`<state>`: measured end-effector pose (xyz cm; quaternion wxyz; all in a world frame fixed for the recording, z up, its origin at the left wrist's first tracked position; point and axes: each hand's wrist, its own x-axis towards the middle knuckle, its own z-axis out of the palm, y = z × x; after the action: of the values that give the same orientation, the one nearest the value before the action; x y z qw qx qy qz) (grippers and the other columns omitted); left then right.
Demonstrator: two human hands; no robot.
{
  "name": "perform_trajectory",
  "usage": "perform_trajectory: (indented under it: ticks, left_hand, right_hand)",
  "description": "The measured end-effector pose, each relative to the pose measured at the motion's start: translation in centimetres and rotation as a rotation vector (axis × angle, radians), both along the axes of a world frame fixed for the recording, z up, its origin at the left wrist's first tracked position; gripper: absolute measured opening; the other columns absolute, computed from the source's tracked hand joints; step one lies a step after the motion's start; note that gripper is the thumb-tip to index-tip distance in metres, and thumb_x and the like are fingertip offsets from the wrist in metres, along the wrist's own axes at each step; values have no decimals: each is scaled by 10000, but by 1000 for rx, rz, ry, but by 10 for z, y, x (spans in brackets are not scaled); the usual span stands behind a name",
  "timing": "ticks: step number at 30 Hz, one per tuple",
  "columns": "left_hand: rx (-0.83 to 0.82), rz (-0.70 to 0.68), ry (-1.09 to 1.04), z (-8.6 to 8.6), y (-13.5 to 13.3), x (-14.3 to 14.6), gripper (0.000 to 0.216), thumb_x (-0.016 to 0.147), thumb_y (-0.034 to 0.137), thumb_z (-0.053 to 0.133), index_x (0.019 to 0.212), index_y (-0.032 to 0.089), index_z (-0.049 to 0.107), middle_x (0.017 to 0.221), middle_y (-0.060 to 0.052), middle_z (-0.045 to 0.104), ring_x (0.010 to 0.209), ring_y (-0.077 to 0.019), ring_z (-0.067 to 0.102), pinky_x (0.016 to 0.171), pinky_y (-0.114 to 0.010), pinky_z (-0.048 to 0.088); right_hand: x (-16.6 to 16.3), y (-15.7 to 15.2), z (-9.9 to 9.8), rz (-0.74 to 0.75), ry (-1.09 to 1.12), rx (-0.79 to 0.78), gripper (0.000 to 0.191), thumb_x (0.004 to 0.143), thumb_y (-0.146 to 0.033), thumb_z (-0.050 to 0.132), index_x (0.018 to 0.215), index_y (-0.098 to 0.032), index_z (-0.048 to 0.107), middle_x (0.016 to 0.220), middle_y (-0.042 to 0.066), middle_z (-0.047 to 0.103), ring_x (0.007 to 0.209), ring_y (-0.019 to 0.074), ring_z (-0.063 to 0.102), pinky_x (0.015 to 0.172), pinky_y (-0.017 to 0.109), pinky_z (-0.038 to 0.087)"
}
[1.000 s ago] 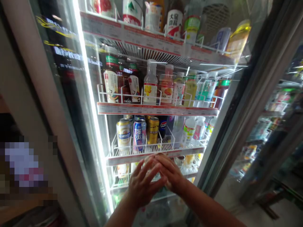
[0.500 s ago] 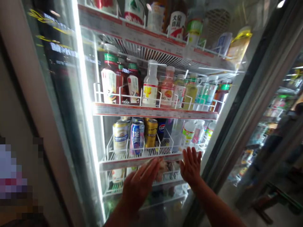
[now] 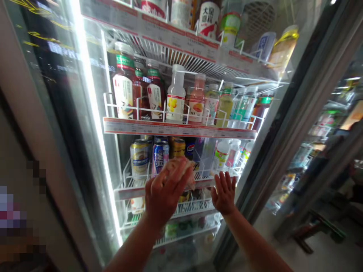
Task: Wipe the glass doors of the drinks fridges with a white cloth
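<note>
My left hand (image 3: 164, 190) is curled around a crumpled pale pinkish cloth (image 3: 189, 174), pressed toward the glass door of a drinks fridge. Part of the cloth is hidden by my fingers. Beyond it, a gold can (image 3: 178, 146) and a blue-and-pink can (image 3: 160, 155) stand on a wire shelf. My right hand (image 3: 224, 192) is raised to the right, fingers stretched and spread, at the glass near the door's right side. Whether its palm touches the glass, I cannot tell. It holds nothing.
Bottles with white labels (image 3: 123, 92) line the shelf (image 3: 181, 129) above the cans. A bright light strip (image 3: 93, 98) runs down the left side. A metal door frame (image 3: 272, 147) slants along the right, with more stocked shelves beyond. Yellow reflections show at upper left.
My left hand has moved up across the glass with the cloth, now in front of the cans. My right hand stays spread in nearly the same place. The view has shifted slightly.
</note>
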<state>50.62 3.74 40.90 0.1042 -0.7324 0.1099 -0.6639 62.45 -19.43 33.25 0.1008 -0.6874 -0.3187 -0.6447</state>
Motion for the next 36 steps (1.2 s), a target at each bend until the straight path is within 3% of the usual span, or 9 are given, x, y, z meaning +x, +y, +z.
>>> perform_trajectory:
  ticks: [4,9,16,22,24,28,31,34,36]
  left_hand:
    - [-195,-14,-94,24,5,-1,531,886,185,669,1403,269,580,1447,-61,580,1095,-243,612,885,-393,464]
    - [-75,-75,-47,8,-9,-1,422,902,226,697,1318,278,644,1353,-5,655,1119,-196,612,911,-339,465]
    - [-170,-9,-170,40,15,-1,537,853,154,736,1365,253,611,1453,-74,573,1159,-257,567,876,-378,447]
    - [39,-133,-5,9,-10,1,365,950,172,618,1287,304,664,1373,48,641,1159,-177,569,912,-326,416]
    - [73,-116,-36,17,-5,1,371,941,204,646,1291,328,658,1366,70,644,1162,-173,562,898,-323,415]
    - [-115,-11,-143,45,13,1,550,857,130,716,1366,309,611,1422,-4,605,1087,-235,561,843,-373,418]
    - [-180,-12,-137,33,3,3,526,863,148,714,1361,291,620,1435,-20,593,1102,-256,549,866,-404,410]
    - [-7,-93,-12,8,-17,5,403,932,204,653,1314,333,649,1426,61,598,1167,-202,546,884,-362,418]
    - [114,-122,51,7,-19,4,376,953,225,633,1309,346,646,1439,102,580,1202,-168,549,870,-334,431]
  right_hand:
    - [-1,1,0,4,18,15,682,961,-193,482,1601,-203,245,1647,70,291,1551,225,212,1306,461,98]
    - [0,0,-2,7,27,12,686,959,-194,491,1600,-217,249,1640,64,312,1551,227,216,1304,473,109]
    - [1,-1,-3,1,23,19,680,963,-207,485,1600,-214,247,1637,74,317,1547,241,229,1297,501,117]
    - [0,0,-2,16,15,9,679,960,-193,479,1599,-212,250,1652,55,271,1551,226,219,1301,484,105]
    - [-1,0,0,26,12,9,673,964,-188,474,1599,-209,250,1663,45,242,1554,224,210,1304,468,93]
    - [-1,1,2,29,2,16,673,964,-184,483,1597,-206,256,1659,50,256,1551,224,216,1306,455,98]
    - [0,0,-1,21,6,20,679,959,-187,491,1597,-217,258,1627,69,338,1542,232,243,1300,485,132]
    - [1,-1,-3,21,10,25,678,955,-189,496,1593,-226,270,1611,74,373,1536,238,260,1296,500,147]
    - [1,-1,-3,24,11,26,672,957,-188,492,1591,-226,275,1612,70,372,1537,231,260,1298,490,138]
